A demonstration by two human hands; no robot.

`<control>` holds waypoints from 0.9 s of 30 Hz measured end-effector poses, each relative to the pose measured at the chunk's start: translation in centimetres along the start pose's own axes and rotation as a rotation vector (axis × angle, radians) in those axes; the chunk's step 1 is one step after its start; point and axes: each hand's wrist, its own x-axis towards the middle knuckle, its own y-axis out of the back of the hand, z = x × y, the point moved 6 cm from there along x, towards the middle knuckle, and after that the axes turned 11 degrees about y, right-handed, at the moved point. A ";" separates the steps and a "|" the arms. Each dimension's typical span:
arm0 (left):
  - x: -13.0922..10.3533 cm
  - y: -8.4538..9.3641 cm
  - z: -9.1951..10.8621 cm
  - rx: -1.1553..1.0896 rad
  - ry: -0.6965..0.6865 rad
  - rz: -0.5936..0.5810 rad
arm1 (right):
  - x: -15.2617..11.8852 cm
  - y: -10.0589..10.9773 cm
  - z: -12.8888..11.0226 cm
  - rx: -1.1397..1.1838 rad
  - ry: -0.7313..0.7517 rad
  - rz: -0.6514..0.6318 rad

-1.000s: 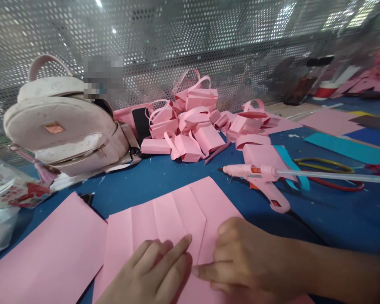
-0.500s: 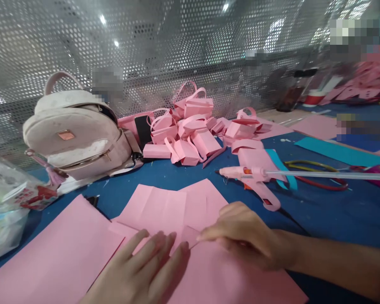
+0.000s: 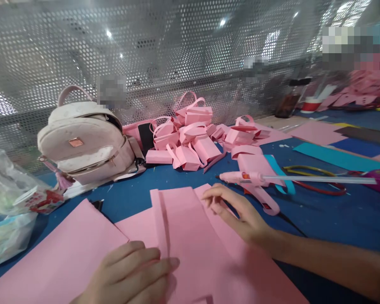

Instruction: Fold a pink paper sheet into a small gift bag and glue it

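Observation:
A creased pink sheet [image 3: 190, 228] with a narrow fold along its left side lies at the front centre, over larger pink paper. Curled at its lower left edge, my left hand [image 3: 133, 274] grips the sheet, the thumb hidden. My right hand [image 3: 237, 211] is at the sheet's upper right, its bent fingers a little apart and nothing seen between them. A pink glue gun [image 3: 253, 185] with a long clear stick lies just beyond my right hand. To the left rests another large pink sheet [image 3: 60, 253].
A pale backpack [image 3: 82, 139] stands at the back left, with a plastic bag [image 3: 12, 245] and a red-white cup [image 3: 41, 198] nearby. Small pink paper bags [image 3: 190, 143] are heaped along the perforated metal screen. Scissors [image 3: 319, 181] and a teal strip [image 3: 335, 156] lie right on the blue table [image 3: 351, 215].
The folded pink sheet has turned and now stretches upright from front to back. My right hand has moved up towards its far edge; my left hand has curled its spread fingers.

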 end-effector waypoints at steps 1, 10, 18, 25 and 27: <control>0.2 -0.1 0.1 -0.048 -0.001 -0.015 | 0.1 0.1 0.1 -0.034 -0.015 0.005; 0.4 -2.4 -0.9 -0.459 0.188 -0.490 | -0.1 -1.9 2.0 0.104 -0.257 -0.241; -0.4 -3.5 -0.6 -0.351 0.117 -0.425 | 0.1 -2.8 1.3 -0.088 -0.214 -0.412; -1.7 -5.4 0.0 0.036 -0.056 -0.533 | 0.2 -3.3 0.8 -0.130 -0.100 -0.448; -1.8 -5.5 0.2 0.087 -0.071 -0.521 | 0.2 -3.3 0.8 -0.121 -0.119 -0.424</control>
